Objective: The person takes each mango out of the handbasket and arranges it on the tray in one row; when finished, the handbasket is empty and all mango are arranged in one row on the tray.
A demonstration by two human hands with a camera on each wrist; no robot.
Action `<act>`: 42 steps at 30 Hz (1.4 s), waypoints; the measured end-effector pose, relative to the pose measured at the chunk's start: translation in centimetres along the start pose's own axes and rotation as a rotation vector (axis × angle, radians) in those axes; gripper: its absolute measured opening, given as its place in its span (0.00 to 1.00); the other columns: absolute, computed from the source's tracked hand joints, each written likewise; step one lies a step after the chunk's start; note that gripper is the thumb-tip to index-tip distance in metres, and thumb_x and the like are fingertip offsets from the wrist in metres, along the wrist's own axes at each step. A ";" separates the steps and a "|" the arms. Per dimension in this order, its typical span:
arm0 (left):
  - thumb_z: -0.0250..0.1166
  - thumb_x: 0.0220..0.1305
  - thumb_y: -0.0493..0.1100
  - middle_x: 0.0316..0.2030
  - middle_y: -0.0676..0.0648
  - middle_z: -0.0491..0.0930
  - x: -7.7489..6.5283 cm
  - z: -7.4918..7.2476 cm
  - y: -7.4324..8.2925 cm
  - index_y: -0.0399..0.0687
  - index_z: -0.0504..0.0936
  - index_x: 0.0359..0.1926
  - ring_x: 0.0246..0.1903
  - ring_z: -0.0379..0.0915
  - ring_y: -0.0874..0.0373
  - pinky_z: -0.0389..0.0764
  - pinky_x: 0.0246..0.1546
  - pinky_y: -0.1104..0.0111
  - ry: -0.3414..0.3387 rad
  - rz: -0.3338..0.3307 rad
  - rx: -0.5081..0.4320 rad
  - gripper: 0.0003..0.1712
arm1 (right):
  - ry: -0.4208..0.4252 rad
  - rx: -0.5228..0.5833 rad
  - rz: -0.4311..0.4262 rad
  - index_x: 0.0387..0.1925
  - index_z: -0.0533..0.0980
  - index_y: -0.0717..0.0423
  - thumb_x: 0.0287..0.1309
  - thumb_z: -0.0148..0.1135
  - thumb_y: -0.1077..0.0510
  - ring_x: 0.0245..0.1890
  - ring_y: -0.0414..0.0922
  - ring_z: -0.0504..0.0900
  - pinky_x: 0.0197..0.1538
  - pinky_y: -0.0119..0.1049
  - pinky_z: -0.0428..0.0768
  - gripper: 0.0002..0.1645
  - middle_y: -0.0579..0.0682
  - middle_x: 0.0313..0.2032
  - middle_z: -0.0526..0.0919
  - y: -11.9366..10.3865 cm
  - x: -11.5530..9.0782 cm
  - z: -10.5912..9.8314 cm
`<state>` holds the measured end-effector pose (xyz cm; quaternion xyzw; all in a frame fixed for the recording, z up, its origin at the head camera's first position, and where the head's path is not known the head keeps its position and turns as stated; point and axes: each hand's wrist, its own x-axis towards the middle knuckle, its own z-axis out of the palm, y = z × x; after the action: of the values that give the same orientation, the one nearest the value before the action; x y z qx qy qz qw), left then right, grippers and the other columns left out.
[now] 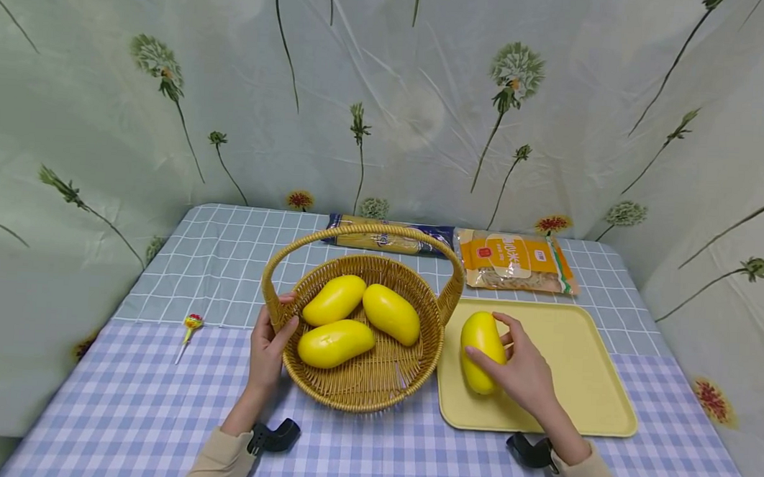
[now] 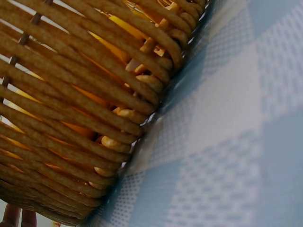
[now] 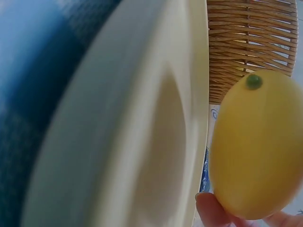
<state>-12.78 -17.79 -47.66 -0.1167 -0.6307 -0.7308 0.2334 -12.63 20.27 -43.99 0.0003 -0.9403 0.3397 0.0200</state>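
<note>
My left hand (image 1: 269, 348) grips the left side of a woven wicker basket (image 1: 361, 408), where its arched handle (image 1: 363, 229) meets the rim. Inside the basket lie three yellow mangoes, one at the upper left (image 1: 335, 301), one at the right (image 1: 391, 314) and one in front (image 1: 335, 344). Another mango (image 1: 480, 352) is held between the thumb and fingers of my right hand (image 1: 527, 372), over the left part of a pale yellow tray (image 1: 582, 371). The right wrist view shows this mango's green stem spot (image 3: 254, 82) above the fingertips.
Along the back edge lie a blue pack of spaghetti (image 1: 382, 243) and an orange food bag (image 1: 517, 261). A lollipop (image 1: 189, 333) is on the checked tablecloth (image 1: 140, 399) at the left. Behind the table hangs a curtain (image 1: 414, 125) with a dandelion print.
</note>
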 end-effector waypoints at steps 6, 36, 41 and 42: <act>0.51 0.66 0.25 0.57 0.31 0.67 0.0 -0.1 -0.1 0.23 0.64 0.56 0.59 0.63 0.48 0.65 0.60 0.71 -0.002 -0.003 0.005 0.18 | -0.015 -0.041 0.001 0.64 0.63 0.51 0.46 0.66 0.30 0.31 0.47 0.73 0.29 0.36 0.69 0.49 0.53 0.37 0.75 0.1 0.3 0.3; 0.51 0.65 0.24 0.56 0.27 0.66 0.1 -0.2 -0.4 0.23 0.65 0.54 0.60 0.63 0.49 0.62 0.63 0.66 -0.005 0.013 0.016 0.16 | -0.134 -0.124 0.033 0.64 0.62 0.54 0.45 0.60 0.24 0.29 0.47 0.73 0.28 0.36 0.68 0.54 0.55 0.38 0.76 -0.4 0.4 0.6; 0.51 0.65 0.24 0.56 0.27 0.66 0.1 -0.1 -0.3 0.22 0.65 0.53 0.60 0.63 0.48 0.62 0.62 0.66 -0.005 0.020 0.012 0.16 | -0.136 -0.129 0.016 0.64 0.63 0.55 0.46 0.59 0.24 0.31 0.48 0.74 0.29 0.37 0.69 0.54 0.56 0.40 0.77 -0.5 0.3 0.6; 0.51 0.65 0.24 0.56 0.27 0.66 0.1 -0.1 -0.2 0.22 0.65 0.54 0.60 0.63 0.48 0.62 0.62 0.67 -0.006 0.022 0.011 0.16 | -0.137 -0.131 0.014 0.64 0.63 0.56 0.47 0.59 0.24 0.32 0.48 0.74 0.30 0.37 0.69 0.54 0.57 0.41 0.77 -0.6 0.3 0.6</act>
<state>-13.00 -17.87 -47.83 -0.1244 -0.6340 -0.7244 0.2403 -12.96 19.46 -44.07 0.0154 -0.9596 0.2770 -0.0465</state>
